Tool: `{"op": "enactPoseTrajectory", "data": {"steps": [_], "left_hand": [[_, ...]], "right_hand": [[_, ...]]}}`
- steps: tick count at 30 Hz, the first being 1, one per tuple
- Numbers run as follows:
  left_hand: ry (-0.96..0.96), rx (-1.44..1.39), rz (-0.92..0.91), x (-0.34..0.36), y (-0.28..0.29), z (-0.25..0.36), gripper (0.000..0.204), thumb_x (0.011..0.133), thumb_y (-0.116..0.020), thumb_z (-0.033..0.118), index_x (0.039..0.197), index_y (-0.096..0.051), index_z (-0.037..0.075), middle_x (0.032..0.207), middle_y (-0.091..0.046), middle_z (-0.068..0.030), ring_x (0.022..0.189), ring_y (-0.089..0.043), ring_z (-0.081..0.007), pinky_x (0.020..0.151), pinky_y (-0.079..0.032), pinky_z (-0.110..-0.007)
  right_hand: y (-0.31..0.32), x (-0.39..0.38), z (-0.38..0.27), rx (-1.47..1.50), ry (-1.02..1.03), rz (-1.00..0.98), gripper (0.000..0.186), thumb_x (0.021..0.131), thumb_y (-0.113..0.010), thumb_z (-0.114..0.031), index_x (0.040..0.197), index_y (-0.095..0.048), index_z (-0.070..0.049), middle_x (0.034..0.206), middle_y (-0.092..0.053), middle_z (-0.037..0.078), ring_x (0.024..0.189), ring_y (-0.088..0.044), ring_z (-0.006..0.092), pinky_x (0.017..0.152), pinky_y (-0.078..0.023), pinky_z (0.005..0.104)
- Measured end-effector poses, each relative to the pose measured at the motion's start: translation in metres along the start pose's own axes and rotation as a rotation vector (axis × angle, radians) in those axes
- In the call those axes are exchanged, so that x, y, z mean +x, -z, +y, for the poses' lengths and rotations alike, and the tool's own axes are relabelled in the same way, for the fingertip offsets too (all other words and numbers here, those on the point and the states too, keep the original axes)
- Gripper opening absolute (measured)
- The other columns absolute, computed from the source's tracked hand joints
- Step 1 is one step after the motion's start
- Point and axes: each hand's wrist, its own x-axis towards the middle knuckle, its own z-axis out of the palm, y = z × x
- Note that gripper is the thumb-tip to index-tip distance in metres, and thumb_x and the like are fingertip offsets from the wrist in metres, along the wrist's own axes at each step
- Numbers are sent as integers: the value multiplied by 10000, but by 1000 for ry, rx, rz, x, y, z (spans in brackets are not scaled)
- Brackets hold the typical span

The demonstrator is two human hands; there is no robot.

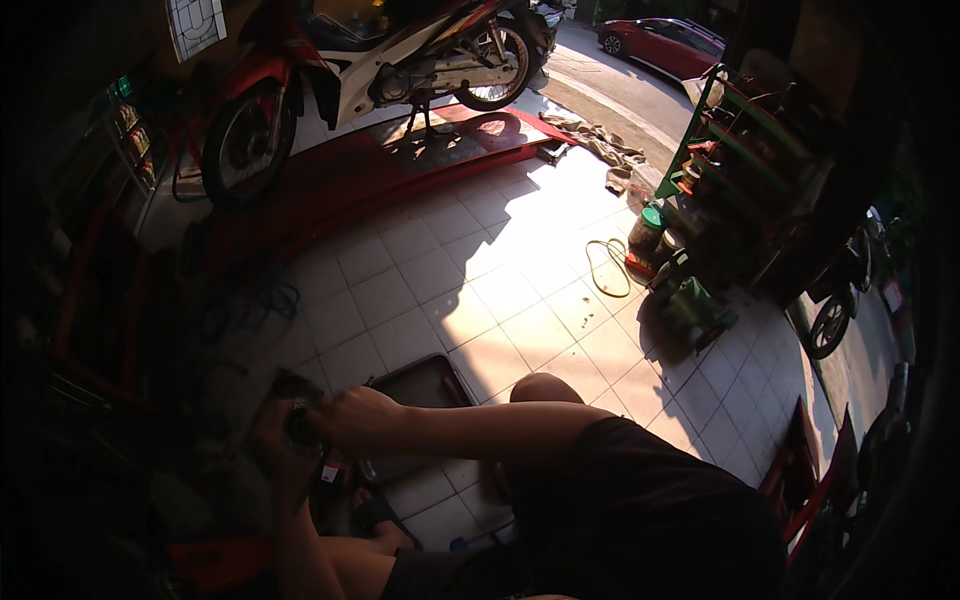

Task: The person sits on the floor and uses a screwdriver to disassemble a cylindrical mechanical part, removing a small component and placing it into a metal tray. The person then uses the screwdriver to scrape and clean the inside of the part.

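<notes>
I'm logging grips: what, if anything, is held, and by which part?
Left hand and right hand meet at a dark object; shadow hides which part is held.

No lettering, number or sign is showing clearly enough to be read. A small white-and-red rectangular label (330, 471) is appearing just left of the near left corner of a dark rectangular tray (430, 380); shadow is hiding what carries it, and its print is being lost in blur. Toward the right edge of the pale square-tiled floor (375, 295), near the foot of a green metal rack (691, 136), a red box (640, 265) is bearing dark marks too small to decipher. A white rectangular panel (198, 28) is displaying crossing dark lines, possibly only a pattern.
</notes>
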Motion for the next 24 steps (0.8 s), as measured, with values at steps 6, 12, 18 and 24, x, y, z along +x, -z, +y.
{"op": "enactPoseTrajectory", "data": {"steps": [6,12,18,24], "left_hand": [[-34,-34,193,1,3,30,325,693,-796,195,928,-642,32,848,-655,-134,779,-668,-279,680,-515,-373],[8,-27,253,-11,-8,0,348,698,-825,153,976,-655,33,902,-687,-114,829,-681,-231,735,-537,-346],[18,-63,198,3,-5,17,348,728,-799,88,1036,-660,6,935,-703,-113,831,-687,-190,764,-558,-329],[-113,447,-18,-7,-14,-31,336,739,-819,170,1013,-669,47,912,-686,-115,854,-694,-219,755,-554,-343]], "right_hand": [[-2,2,-5,91,-49,24,395,818,-743,-217,1124,-574,-33,892,-704,148,818,-726,322,664,-595,416],[20,9,-13,115,-47,-9,400,769,-788,-195,1129,-641,-104,908,-721,129,825,-729,323,684,-597,411],[19,14,-10,116,-118,77,348,759,-798,-198,1083,-687,-136,930,-725,107,874,-730,296,719,-595,417],[37,10,-19,36,-77,-8,317,811,-744,-190,1113,-673,-124,953,-725,133,897,-727,297,751,-597,424]]}}
